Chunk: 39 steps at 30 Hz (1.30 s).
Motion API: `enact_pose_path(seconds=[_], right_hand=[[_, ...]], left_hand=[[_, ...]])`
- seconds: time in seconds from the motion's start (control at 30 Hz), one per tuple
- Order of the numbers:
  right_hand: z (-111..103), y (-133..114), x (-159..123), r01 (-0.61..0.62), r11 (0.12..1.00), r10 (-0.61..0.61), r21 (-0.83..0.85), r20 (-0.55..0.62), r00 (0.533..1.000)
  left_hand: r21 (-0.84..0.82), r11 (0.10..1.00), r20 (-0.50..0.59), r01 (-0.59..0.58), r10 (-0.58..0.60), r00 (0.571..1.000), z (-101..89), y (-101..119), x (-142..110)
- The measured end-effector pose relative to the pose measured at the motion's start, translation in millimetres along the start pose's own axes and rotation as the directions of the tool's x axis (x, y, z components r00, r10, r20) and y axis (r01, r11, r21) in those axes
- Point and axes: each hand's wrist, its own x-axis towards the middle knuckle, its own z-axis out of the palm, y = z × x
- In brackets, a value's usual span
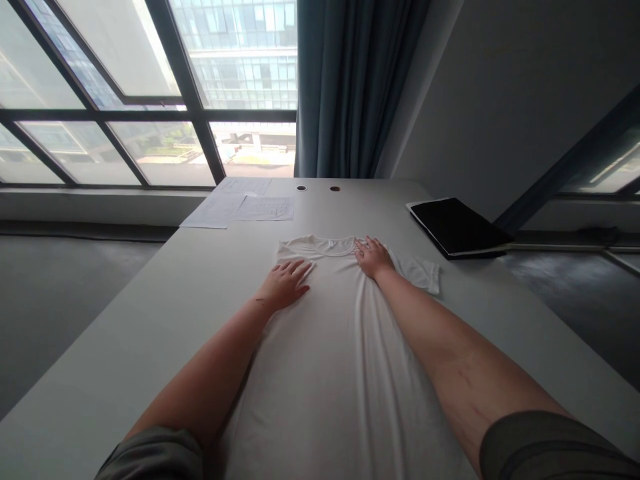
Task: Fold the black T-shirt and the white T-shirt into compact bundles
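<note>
A white T-shirt [325, 373] lies spread on the table, its collar toward the far end and its hem toward me. My left hand [286, 285] rests flat on the shirt's left chest area, below the shoulder, fingers stretched out. Just right of the collar, my right hand [373, 257] lies on the shoulder with its fingers spread. The right sleeve extends out beyond my right hand. Most of the left sleeve is hidden or tucked near my left hand. Long creases run down the right half of the shirt.
The white table [165, 313] carries several printed sheets [265, 208] at its far left. A black flat folder or laptop [457, 227] lies at the right edge. Two round cable holes sit at the far end, before a blue curtain [345, 87] and windows.
</note>
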Motion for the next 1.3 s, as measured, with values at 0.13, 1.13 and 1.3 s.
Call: enact_pose_path(seconds=[0.13,1.13,1.3], right_hand=[[0,1,1,0.009,1.000,-0.009,0.008,0.001,1.000],[-7,101,-73,-0.340,0.939,0.326,0.048,0.183,0.927],[-4,160,-101,-0.457,0.888,0.450,0.050,0.107,0.887]], left_hand=[[0.024,0.989,0.090,0.146,-0.147,0.985,19.4,-6,-1],[0.005,0.794,0.039,0.607,-0.607,0.794,39.1,-13,84],[0.041,0.796,0.040,0.604,-0.605,0.795,41.6,-15,85]])
